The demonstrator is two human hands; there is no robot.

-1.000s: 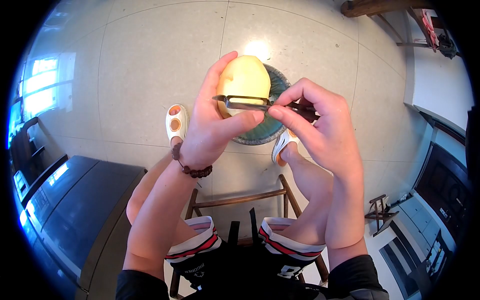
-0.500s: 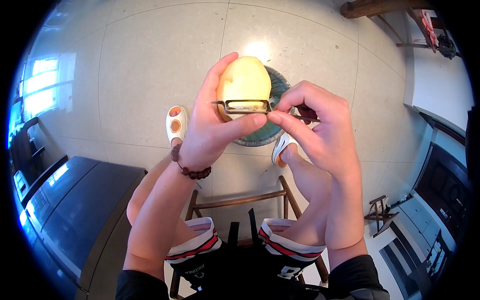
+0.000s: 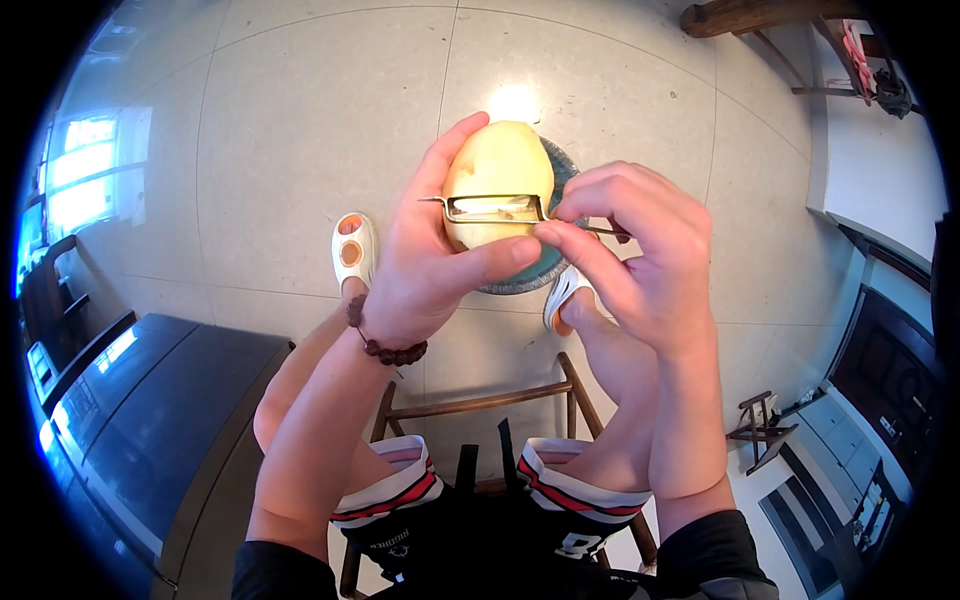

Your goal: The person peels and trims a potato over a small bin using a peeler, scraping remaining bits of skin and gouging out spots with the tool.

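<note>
A pale yellow peeled potato [image 3: 503, 160] rests in my left hand [image 3: 430, 250], with the fingers along its left side and the thumb across its lower edge. My right hand [image 3: 640, 240] pinches the handle of a metal peeler [image 3: 495, 209]. The peeler's frame and blade lie across the lower part of the potato. Beneath both hands, on the floor, a round blue-green basin [image 3: 560, 165] is partly hidden by the potato and hands.
Pale tiles cover the floor [image 3: 320, 110]. My feet in white shoes [image 3: 353, 250] flank the basin. A wooden stool frame [image 3: 480, 401] shows between my legs. At the left stands a dark glossy cabinet [image 3: 170, 400]; a small wooden stool [image 3: 762, 432] is at the right.
The potato has shifted slightly right and down in my left hand. The peeler now sits a little higher on it, and my right hand has moved slightly right.
</note>
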